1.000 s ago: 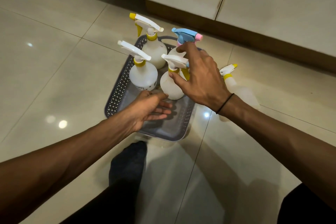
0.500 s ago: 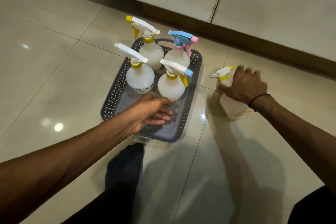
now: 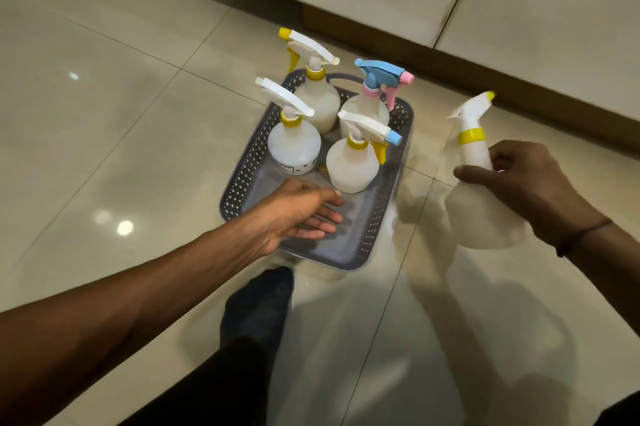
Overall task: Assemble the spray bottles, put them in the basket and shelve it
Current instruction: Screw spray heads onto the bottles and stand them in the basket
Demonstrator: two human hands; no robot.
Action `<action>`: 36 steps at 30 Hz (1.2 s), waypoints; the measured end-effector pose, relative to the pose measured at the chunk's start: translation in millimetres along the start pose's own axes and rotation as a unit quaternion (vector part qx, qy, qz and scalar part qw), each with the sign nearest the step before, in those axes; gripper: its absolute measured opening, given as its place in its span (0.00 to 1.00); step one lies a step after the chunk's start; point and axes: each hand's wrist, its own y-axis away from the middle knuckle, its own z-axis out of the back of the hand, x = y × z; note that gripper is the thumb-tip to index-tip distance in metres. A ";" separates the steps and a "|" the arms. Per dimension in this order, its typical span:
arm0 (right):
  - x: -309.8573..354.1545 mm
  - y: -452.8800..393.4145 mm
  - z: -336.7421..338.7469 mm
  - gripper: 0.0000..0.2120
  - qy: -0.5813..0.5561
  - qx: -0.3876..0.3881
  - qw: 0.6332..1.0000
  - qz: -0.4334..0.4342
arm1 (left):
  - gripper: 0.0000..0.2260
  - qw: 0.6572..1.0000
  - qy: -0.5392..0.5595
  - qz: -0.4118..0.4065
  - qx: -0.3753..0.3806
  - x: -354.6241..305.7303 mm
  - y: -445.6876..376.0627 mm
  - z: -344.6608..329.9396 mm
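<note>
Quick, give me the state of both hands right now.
Left hand: open, fingers straight, lying in the grey basket, holding nothing.
Right hand: grips a white spray bottle beside the basket.

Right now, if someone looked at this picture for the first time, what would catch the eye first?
Four spray bottles stand upright at the far end of the grey basket on the tiled floor; the blue-and-pink sprayer stands out among the white ones. To its right, the right hand grips a fifth bottle, blurred. The left hand lies open over the basket's bare near end.
</note>
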 end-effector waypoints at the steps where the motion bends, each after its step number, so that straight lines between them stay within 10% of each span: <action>1: 8.4 12.4 2.4 0.14 -0.028 -0.010 0.999 0.024 | 0.10 1.000 0.005 -0.003 -0.004 0.4 1.3 3.4; 12: 88.7 108.3 -32.4 0.20 -0.233 -0.002 0.949 0.212 | 0.10 0.998 0.024 -0.046 -0.037 1.0 9.6 33.7; 24: 82.3 66.9 -193.1 0.19 -0.084 -0.070 0.945 0.308 | 0.08 0.976 0.039 -0.077 -0.200 23.8 -19.4 62.4; 36: 44.7 74.3 -160.9 0.29 -0.038 -0.026 0.967 0.251 | 0.09 0.907 -0.141 -0.186 -0.350 28.1 -34.1 111.3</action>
